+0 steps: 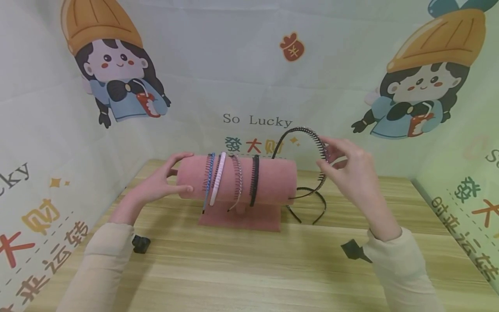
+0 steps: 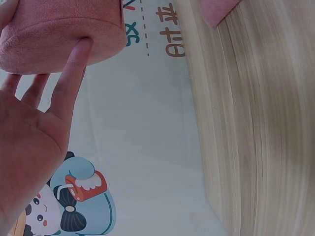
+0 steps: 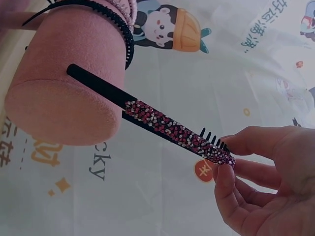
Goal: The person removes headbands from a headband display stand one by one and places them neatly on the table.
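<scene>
Pink roll (image 1: 234,180) touched by straight left fingers (image 1: 177,173). Rhinestone headband (image 1: 312,138) pinched in right fingertips (image 1: 331,156), other fingers loosely curled.

Both arms wear long, loose sleeves of a pale beige, soft-looking cloth, the left sleeve (image 1: 102,260) and the right sleeve (image 1: 401,264) alike and plain, ending at the wrists. A small black strapped piece sits by each cuff, one at the left (image 1: 141,244) and one at the right (image 1: 354,250). Both hands are bare, without rings.
</scene>
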Demonstrator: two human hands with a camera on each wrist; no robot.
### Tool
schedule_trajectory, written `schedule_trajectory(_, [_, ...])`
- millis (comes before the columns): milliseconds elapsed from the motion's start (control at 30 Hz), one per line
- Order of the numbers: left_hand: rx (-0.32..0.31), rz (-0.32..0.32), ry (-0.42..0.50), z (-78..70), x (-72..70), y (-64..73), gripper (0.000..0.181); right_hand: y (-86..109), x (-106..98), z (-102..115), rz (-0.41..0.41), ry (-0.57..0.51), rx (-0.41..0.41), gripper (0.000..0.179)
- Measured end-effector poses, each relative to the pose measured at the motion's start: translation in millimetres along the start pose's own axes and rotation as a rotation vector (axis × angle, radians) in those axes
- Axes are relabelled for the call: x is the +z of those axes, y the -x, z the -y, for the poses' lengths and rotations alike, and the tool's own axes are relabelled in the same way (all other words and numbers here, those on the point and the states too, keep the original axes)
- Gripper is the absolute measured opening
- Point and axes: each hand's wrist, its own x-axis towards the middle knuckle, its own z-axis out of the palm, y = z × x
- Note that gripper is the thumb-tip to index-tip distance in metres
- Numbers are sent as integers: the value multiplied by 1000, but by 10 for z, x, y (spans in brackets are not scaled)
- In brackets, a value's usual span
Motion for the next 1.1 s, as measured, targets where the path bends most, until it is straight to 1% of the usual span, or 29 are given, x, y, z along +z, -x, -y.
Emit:
schedule_trajectory(233, [-3,0,-3,-2,8,2,89,8,-34,0,-7,-8,-4,45])
schedule_trajectory(467, [18,-9,-6,-6,8,4,88,19,-67,-19,-33,-14,-12,44])
schedule_trajectory(633, [9,-9,6,-15,10,-2,89,21,-103,-22,-50,-26,-4,43])
schedule_trajectory(733, [11,-9,6,-8,7,-9,88,19,-131,-16,-66,-37,-15,43])
schedule_trajectory(800, [12,-11,5,-3,6,-13,88,20,-148,-15,-60,-37,-30,42])
schedule_trajectory(1000, [2,-6,6,9,5,-13,89,34,-175,-34,10,-22,-46,41])
schedule_trajectory(1100, [0,-4,9,11,7,-10,89,35,-181,-53,24,-21,-53,42])
